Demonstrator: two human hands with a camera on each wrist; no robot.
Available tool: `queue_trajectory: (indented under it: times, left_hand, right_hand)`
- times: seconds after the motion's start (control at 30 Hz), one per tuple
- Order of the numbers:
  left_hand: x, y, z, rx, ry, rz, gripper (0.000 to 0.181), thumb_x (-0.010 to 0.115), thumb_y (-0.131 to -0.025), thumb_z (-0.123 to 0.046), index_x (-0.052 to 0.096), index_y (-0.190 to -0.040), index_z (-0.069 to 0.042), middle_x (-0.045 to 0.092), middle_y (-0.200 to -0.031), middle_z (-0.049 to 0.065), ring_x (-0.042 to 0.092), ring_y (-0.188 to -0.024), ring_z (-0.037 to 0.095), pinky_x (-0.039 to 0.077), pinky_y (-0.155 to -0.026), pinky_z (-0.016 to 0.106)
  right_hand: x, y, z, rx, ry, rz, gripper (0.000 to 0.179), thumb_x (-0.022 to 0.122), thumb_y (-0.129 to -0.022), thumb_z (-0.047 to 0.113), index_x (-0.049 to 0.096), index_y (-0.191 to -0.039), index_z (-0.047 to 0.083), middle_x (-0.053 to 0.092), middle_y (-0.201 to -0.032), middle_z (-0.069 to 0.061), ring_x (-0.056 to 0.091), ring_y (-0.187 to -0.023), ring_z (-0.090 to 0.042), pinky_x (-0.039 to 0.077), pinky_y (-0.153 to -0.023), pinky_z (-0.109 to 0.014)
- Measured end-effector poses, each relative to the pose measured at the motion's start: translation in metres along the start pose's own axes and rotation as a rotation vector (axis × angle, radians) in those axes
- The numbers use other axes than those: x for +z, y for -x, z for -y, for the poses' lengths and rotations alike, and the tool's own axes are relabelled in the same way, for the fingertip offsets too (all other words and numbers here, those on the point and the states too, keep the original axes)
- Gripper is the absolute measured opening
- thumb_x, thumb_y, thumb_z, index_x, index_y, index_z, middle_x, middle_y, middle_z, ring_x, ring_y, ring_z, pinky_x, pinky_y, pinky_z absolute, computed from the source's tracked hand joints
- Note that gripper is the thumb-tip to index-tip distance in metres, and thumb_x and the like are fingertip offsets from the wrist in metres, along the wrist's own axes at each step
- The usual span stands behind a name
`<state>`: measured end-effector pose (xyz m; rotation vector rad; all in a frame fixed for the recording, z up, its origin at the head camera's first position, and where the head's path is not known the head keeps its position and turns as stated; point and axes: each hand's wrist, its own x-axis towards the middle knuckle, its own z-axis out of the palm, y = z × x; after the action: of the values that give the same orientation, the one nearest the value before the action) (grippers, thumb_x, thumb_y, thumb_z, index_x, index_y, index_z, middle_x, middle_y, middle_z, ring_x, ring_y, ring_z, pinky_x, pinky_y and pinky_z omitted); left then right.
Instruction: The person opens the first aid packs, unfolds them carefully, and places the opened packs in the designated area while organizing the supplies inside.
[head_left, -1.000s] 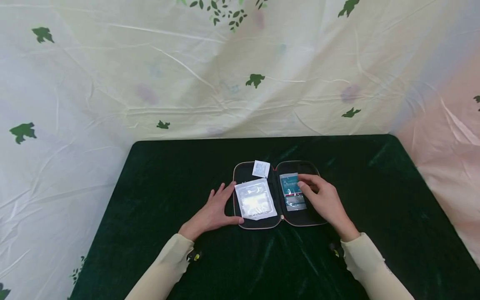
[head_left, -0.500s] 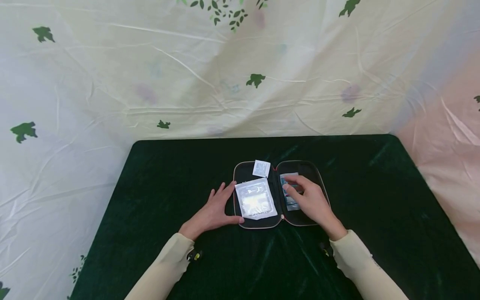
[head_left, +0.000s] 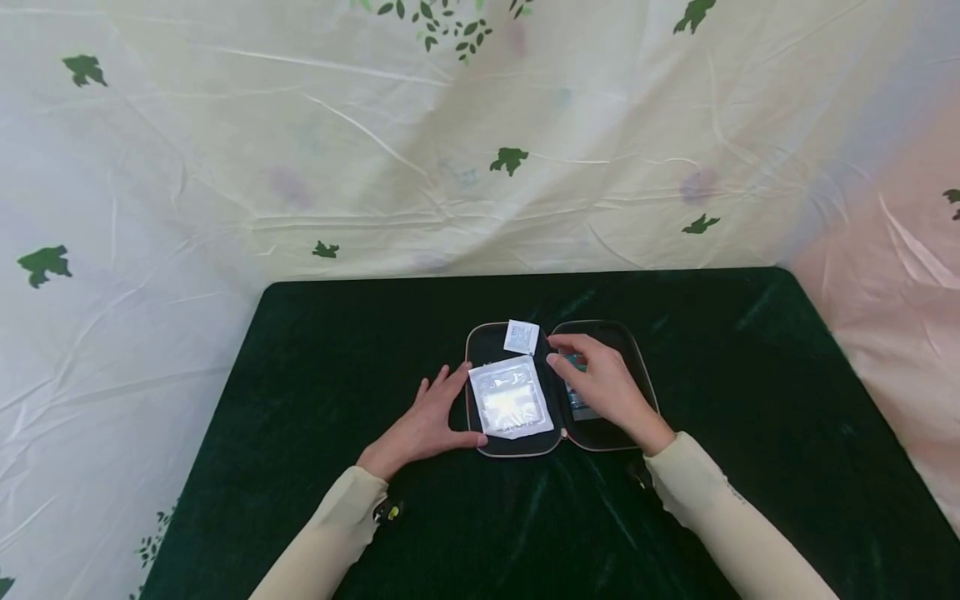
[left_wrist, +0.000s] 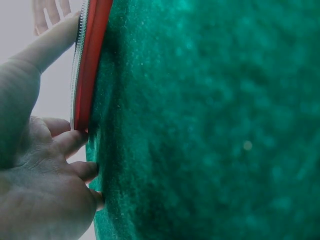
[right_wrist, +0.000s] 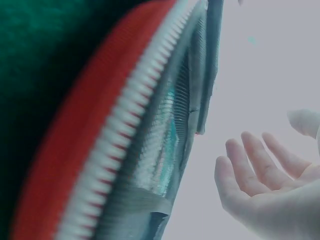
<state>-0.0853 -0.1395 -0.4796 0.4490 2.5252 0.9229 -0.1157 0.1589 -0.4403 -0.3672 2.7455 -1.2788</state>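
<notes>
An unfolded black zip case (head_left: 617, 337) with red sides lies on the table. Its left half holds a large clear-and-white sealed packet (head_left: 512, 400) and a small white sachet (head_left: 521, 337). A blue-and-clear packet (head_left: 583, 411) lies in the right half, partly covered by my right hand (head_left: 603, 383). That hand hovers over it with relaxed, slightly bent fingers and nothing between them; the right wrist view shows the hand (right_wrist: 270, 190) apart from the zip edge (right_wrist: 115, 130). My left hand (head_left: 429, 425) touches the case's left edge with spread thumb and fingers.
Dark green velvet cloth (head_left: 360, 333) covers the table. A pale curtain (head_left: 420, 183) with green leaf and bird prints hangs behind it and at the sides.
My right hand has moved left across the case's right half, away from the blue-and-clear packet's right side, and now covers most of it. My left hand and the packets stay put.
</notes>
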Motion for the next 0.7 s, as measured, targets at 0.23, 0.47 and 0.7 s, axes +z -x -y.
queue_trajectory:
  times: [0.23,0.47,0.7]
  left_hand:
    - [0.001,0.000,0.001,-0.003,-0.006,-0.004,0.112,0.081,-0.084,-0.057,0.017,-0.167,-0.019,0.017,-0.173,0.002,0.002,-0.160,0.028,-0.001,-0.126,0.056]
    - [0.001,-0.001,0.002,-0.001,-0.004,-0.005,0.112,0.080,-0.084,-0.057,0.016,-0.168,-0.020,0.016,-0.173,0.001,0.002,-0.160,0.027,-0.001,-0.126,0.056]
    - [0.001,0.000,0.001,0.002,-0.002,-0.005,0.111,0.081,-0.085,-0.056,0.016,-0.168,-0.020,0.016,-0.173,0.002,0.002,-0.160,0.028,-0.001,-0.126,0.056]
  right_hand:
    - [-0.006,-0.013,0.009,-0.030,0.004,-0.014,0.040,0.063,-0.105,0.025,0.062,-0.138,0.004,0.065,-0.134,-0.017,0.063,-0.118,-0.031,0.051,-0.103,-0.053]
    - [-0.007,-0.025,0.012,-0.015,0.008,-0.009,0.040,0.063,-0.105,0.024,0.062,-0.140,0.004,0.064,-0.136,-0.017,0.063,-0.118,-0.031,0.052,-0.103,-0.052]
    - [-0.003,-0.037,0.011,0.019,0.021,0.003,0.040,0.063,-0.105,0.025,0.062,-0.140,0.005,0.065,-0.135,-0.017,0.063,-0.117,-0.032,0.053,-0.101,-0.051]
